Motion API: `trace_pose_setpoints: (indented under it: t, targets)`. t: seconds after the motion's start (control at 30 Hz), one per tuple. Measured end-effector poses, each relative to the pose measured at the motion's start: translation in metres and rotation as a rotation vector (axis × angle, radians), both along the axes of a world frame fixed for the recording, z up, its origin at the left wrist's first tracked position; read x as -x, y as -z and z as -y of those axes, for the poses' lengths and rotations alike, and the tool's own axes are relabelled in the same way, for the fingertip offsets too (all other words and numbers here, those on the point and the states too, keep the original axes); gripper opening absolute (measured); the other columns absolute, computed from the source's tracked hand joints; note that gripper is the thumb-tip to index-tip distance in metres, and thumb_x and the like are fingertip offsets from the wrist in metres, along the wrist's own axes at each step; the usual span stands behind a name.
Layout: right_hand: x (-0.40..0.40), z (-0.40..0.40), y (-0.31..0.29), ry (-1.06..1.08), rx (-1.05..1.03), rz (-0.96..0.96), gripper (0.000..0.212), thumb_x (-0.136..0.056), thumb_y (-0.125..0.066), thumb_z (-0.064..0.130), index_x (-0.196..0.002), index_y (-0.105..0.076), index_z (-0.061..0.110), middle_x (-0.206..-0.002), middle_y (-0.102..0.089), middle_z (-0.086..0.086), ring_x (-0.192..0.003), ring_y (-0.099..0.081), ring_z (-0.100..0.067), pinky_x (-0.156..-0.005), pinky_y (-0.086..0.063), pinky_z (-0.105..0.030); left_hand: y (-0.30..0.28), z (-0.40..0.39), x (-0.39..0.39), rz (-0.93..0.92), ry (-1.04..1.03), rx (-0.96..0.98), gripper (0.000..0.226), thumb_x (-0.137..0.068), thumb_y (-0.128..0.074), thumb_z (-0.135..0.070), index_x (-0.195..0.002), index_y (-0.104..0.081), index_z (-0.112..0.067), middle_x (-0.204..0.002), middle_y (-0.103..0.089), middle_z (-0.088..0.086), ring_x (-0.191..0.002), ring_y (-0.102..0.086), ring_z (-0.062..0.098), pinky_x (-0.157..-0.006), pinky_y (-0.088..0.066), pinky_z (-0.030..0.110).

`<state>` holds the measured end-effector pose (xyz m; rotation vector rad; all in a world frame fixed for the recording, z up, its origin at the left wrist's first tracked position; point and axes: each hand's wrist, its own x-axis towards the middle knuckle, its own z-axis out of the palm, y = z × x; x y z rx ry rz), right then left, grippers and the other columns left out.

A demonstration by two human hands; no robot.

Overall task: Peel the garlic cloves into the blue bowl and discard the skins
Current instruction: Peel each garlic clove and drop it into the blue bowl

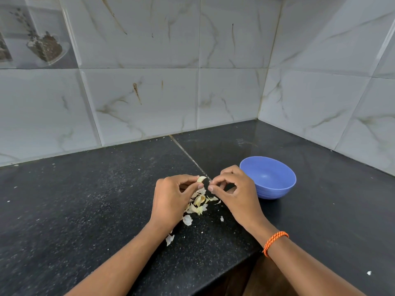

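Two slabs (85,199) — black, speckled.

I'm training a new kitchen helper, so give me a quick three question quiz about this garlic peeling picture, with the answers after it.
1. True or false: the blue bowl already holds peeled cloves.
2. Which hand pinches the garlic clove? A) the left hand B) the right hand C) neither
3. Fill in: the pile of loose skins lies on the black ____, below and between the hands.

Key
1. False. The part of the bowl's inside that shows is bare.
2. A. The left thumb and forefinger hold the clove; the right fingertips pinch together just beside it.
3. Counter.
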<state>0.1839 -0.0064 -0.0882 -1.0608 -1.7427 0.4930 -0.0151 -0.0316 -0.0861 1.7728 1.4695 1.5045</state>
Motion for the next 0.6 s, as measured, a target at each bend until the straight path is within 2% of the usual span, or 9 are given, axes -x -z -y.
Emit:
trace_pose_setpoints:
  t: [0.1, 0.2, 0.27, 0.33, 0.47, 0.6]
  targets:
    - [0.0013, 0.0, 0.0004, 0.026, -0.021, 0.022, 0.013, -0.086, -0.09, 0.022, -0.089, -0.08, 0.03, -0.098, -0.061, 0.014, -0.083, -0.066, -0.013, -0.066, -0.049, -0.016, 0.0002, 0.0008, -0.0003, -0.023, 0.03, -0.013, 0.014, -0.091, -0.087, -0.025, -0.105, -0.087, -0.028, -0.091, -0.081, -0.021, -0.083, -0.078, -0.001, -0.082, -0.067, 0.036]
    - [0.0025, 0.0031, -0.0006, -0.069, -0.033, 0.017, 0.031, -0.092, -0.083, 0.011, -0.117, -0.077, 0.028, -0.112, -0.069, 0.015, -0.099, -0.071, -0.012, -0.069, -0.057, -0.021, 0.0, 0.0008, 0.0003, -0.055, 0.045, -0.017, 0.012, -0.091, -0.087, -0.026, -0.102, -0.087, -0.028, -0.088, -0.081, -0.022, -0.081, -0.077, 0.0, -0.079, -0.066, 0.037]
    - [0.0029, 0.0054, -0.0018, -0.135, -0.073, 0.087, 0.041, -0.097, -0.077, 0.007, -0.132, -0.073, 0.028, -0.123, -0.071, 0.017, -0.113, -0.07, -0.01, -0.082, -0.059, -0.023, -0.0003, 0.0013, 0.0007, -0.071, 0.059, -0.018, 0.01, -0.089, -0.089, -0.029, -0.099, -0.087, -0.029, -0.086, -0.08, -0.021, -0.08, -0.077, 0.002, -0.077, -0.066, 0.038]
    - [0.0035, 0.0052, -0.0008, -0.13, -0.149, 0.142, 0.032, -0.098, -0.076, 0.008, -0.126, -0.077, 0.024, -0.12, -0.074, 0.016, -0.114, -0.07, -0.006, -0.091, -0.056, -0.021, -0.0017, 0.0026, 0.0007, -0.064, 0.077, -0.014, 0.007, -0.088, -0.09, -0.032, -0.093, -0.086, -0.029, -0.082, -0.08, -0.019, -0.078, -0.078, 0.006, -0.075, -0.065, 0.04]
    - [0.0024, 0.0039, 0.0014, -0.067, -0.155, 0.108, 0.017, -0.096, -0.079, 0.016, -0.112, -0.079, 0.021, -0.106, -0.074, 0.015, -0.097, -0.072, -0.009, -0.078, -0.06, -0.026, -0.0034, 0.003, 0.0014, -0.052, 0.059, -0.028, 0.008, -0.087, -0.09, -0.032, -0.083, -0.084, -0.029, -0.076, -0.078, -0.017, -0.074, -0.077, 0.012, -0.071, -0.064, 0.044]
    - [0.0046, 0.0052, 0.0014, -0.054, -0.111, 0.028, 0.015, -0.094, -0.082, 0.02, -0.109, -0.08, 0.021, -0.101, -0.077, 0.016, -0.093, -0.075, -0.011, -0.075, -0.062, -0.029, -0.0044, 0.003, -0.0001, -0.02, 0.088, -0.012, 0.005, -0.089, -0.089, -0.025, -0.093, -0.086, -0.027, -0.085, -0.081, -0.017, -0.082, -0.078, 0.008, -0.079, -0.066, 0.04]
